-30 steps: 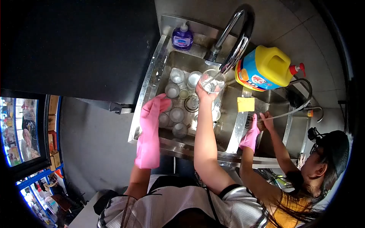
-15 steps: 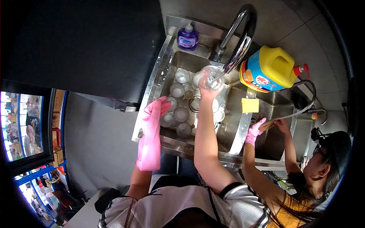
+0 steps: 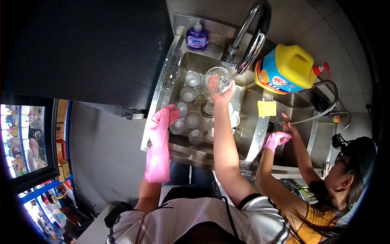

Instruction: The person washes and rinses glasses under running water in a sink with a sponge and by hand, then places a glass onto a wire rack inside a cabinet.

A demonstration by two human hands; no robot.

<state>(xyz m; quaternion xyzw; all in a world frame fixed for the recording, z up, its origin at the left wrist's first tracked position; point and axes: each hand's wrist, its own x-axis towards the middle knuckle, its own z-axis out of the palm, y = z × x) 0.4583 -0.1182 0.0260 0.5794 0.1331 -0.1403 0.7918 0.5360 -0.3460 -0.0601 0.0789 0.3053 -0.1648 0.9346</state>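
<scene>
My right hand [image 3: 221, 92], bare, grips a clear glass bowl [image 3: 213, 75] beneath the spout of the chrome tap [image 3: 260, 30]. Water runs from the tap into the bowl. In a pink rubber glove, my left hand [image 3: 165, 116] hovers over the sink's left edge with its fingers stretched out, holding nothing. Several small bowls or cups stand on the bottom of the steel sink [image 3: 248, 142] below my hands, among them a whitish cup [image 3: 193, 120]. My right forearm hides some of them.
A purple soap bottle [image 3: 197, 38] stands at the back rim. Right of the tap is a large yellow detergent jug [image 3: 298, 61]. A yellow sponge cloth [image 3: 267, 108] lies on the divider. A co-worker's gloved hand [image 3: 276, 140] and bare hand [image 3: 287, 125] are over the right basin.
My right hand has turned the bowl under the tap and shifted it slightly left. My left hand stays nearly still. The co-worker's gloved hand has moved down, the bare one up and left.
</scene>
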